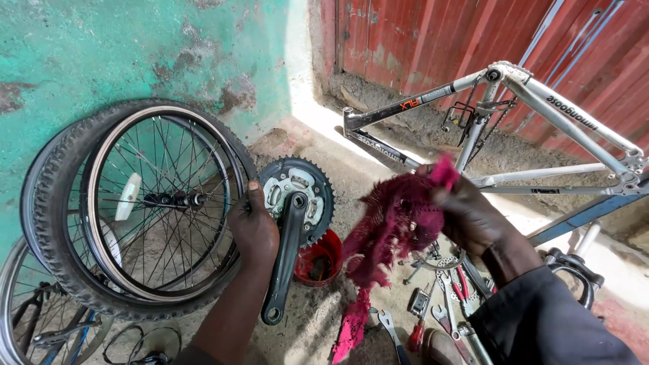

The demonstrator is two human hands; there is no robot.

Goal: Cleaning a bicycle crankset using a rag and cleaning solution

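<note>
My left hand (253, 226) grips a bicycle crankset (296, 203) by its toothed chainring, with the black crank arm hanging down toward the ground. My right hand (473, 216) holds a torn magenta rag (392, 233) up beside the chainring; a strip of the rag trails down to the floor. The rag and the chainring are close but apart.
Two bicycle wheels (135, 203) lean on the green wall at left. A silver bike frame (541, 108) lies inverted by the red metal door. A small red tub (321, 260) sits below the crankset, and several wrenches and screwdrivers (433, 311) lie on the dirt floor.
</note>
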